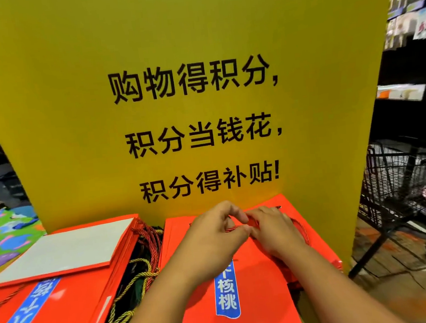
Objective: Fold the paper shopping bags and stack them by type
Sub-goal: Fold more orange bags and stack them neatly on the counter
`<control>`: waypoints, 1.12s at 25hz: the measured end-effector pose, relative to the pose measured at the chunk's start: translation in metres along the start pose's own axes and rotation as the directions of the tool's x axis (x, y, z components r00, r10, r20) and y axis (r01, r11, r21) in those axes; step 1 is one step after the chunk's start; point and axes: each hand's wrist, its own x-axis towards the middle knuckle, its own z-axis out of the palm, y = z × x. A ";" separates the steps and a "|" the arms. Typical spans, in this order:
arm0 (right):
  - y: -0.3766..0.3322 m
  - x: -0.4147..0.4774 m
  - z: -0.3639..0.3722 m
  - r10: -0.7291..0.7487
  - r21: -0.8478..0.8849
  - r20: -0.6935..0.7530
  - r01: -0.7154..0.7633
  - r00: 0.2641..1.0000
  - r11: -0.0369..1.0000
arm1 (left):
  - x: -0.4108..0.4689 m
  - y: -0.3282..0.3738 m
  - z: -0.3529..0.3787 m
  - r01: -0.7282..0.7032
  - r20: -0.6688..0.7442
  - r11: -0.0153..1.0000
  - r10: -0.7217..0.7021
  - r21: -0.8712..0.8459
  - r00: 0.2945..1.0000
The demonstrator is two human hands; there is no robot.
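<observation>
Fingertips meeting: my left hand point(214, 236) and right hand point(274, 229) both have a pinching grip on the rope handle point(301, 231) at the far edge of the orange bag point(261, 294), which lies flat beneath my wrists. Left of my grip sits a stack of orange bags point(52, 314). Well to the right, a wire basket point(395, 170) holds something pink.

Board point(195, 45): upright at the back, directly behind both bag piles.
Right bag point(261, 318): flat, just before the board, right of centre.
Left pile point(40, 321): flat bags, left of the right bag.
Top bag point(67, 251): lies on the left pile's far end.
Loose cords point(136, 270): in the gap between left pile and right bag.
Far-left bag point(3, 238): behind the left pile, beside the board's left edge.
Left hand point(213, 234), right hand point(273, 231): side by side on the right bag's far end, fingertips meeting at its cord handle point(235, 228).
Wire basket point(403, 176): right of the board.
Shelves point(416, 37): above and behind the basket.
</observation>
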 end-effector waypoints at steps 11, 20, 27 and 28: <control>-0.002 -0.002 -0.001 0.020 0.038 -0.023 -0.019 1.000 0.999 | -0.017 0.067 -0.021 -0.293 -0.071 0.912 0.285 -0.286 0.956; -0.003 -0.003 -0.001 0.008 0.038 -0.055 -0.006 0.998 0.999 | 0.087 -0.035 0.023 0.087 -0.272 0.973 -0.145 -0.213 0.951; 0.004 -0.001 0.005 0.003 0.106 -0.082 0.006 0.997 0.994 | 0.092 -0.109 0.048 0.121 -0.284 0.993 -0.114 0.009 0.952; 0.005 -0.001 0.005 0.007 0.116 -0.080 0.003 0.997 0.993 | 0.093 -0.110 0.048 0.126 -0.272 0.992 -0.116 0.021 0.955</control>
